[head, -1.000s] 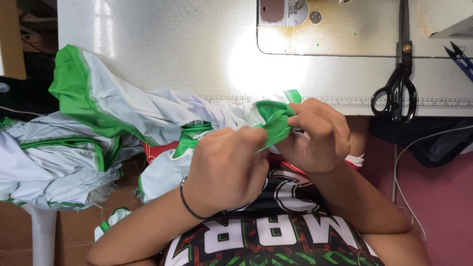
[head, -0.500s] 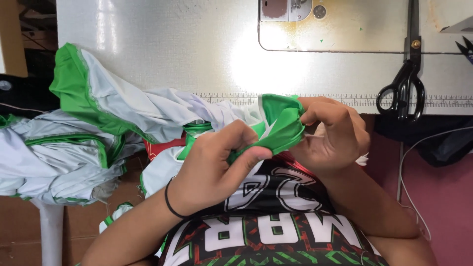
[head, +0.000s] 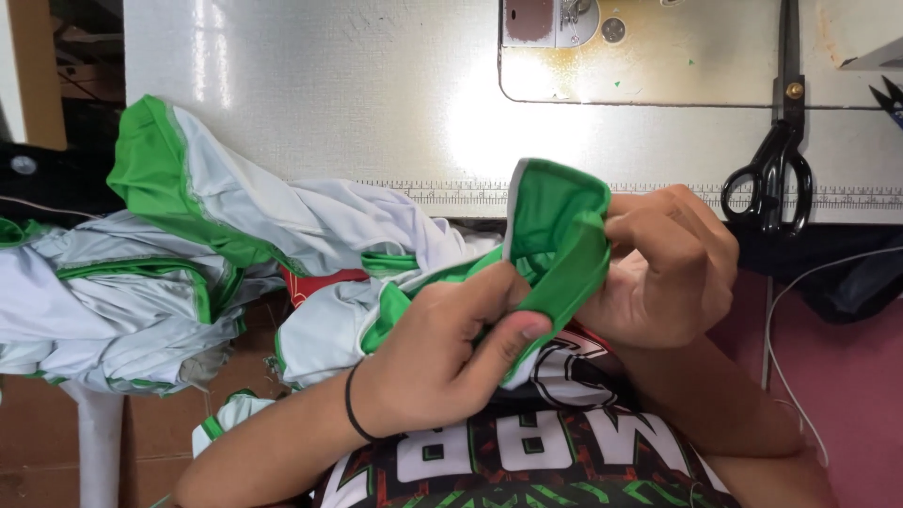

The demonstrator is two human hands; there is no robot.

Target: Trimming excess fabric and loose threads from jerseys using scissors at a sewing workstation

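A white sports garment with green trim [head: 310, 226] is bunched from the left over the front edge of the sewing table [head: 329, 103]. Both of my hands grip its green band [head: 555, 235], which is folded into a loop in front of my chest. My left hand [head: 442, 348], with a black band on its wrist, pinches the lower part of the band between thumb and fingers. On the band's right side, my right hand [head: 663, 268] is closed around the fabric. The fingertips are partly hidden by the cloth.
Black-handled scissors [head: 776, 169] lie on the table at the right. The metal plate of a sewing machine [head: 649, 61] sits at the top centre. More white and green cloth [head: 103, 301] is heaped at the left. A white cable [head: 776, 348] hangs at the right.
The green band has been pulled up and spread into a wider loop. My left hand has shifted lower and now pinches it from beneath.
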